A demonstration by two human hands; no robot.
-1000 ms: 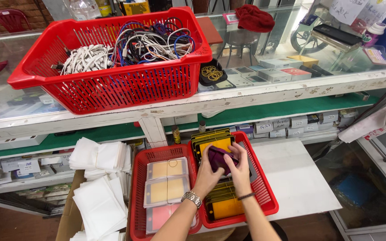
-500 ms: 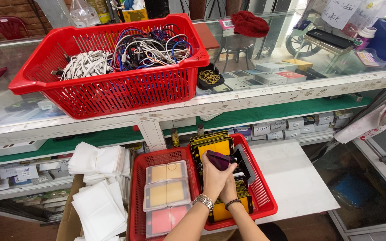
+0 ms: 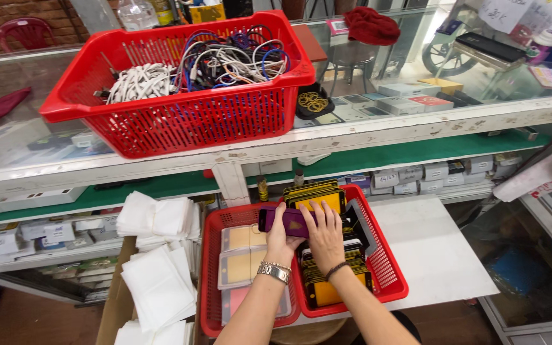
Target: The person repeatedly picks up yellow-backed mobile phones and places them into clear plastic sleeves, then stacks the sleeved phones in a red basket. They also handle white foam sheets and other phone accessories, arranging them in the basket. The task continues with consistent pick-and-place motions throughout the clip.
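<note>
My left hand [image 3: 280, 237], with a metal watch at the wrist, grips a purple phone case [image 3: 285, 220] and holds it level above two small red baskets. My right hand [image 3: 324, 235] lies flat beside it, fingers spread, touching the case's right end and the yellow and black cases [image 3: 317, 196] stacked in the right red basket [image 3: 388, 268]. The left red basket [image 3: 210, 281] holds clear packets with orange and pink cases [image 3: 242, 259].
A big red basket of tangled cables [image 3: 193, 96] stands on the glass counter [image 3: 410, 121] above. White cloth-like sheets [image 3: 158, 255] lie in a cardboard box at left. A white board [image 3: 432, 252] lies right of the baskets. Small boxes line the green shelf.
The purple case has gone from between both hands into my left hand and shifted left, now held level. My right hand has let go and spread over the stacked cases.
</note>
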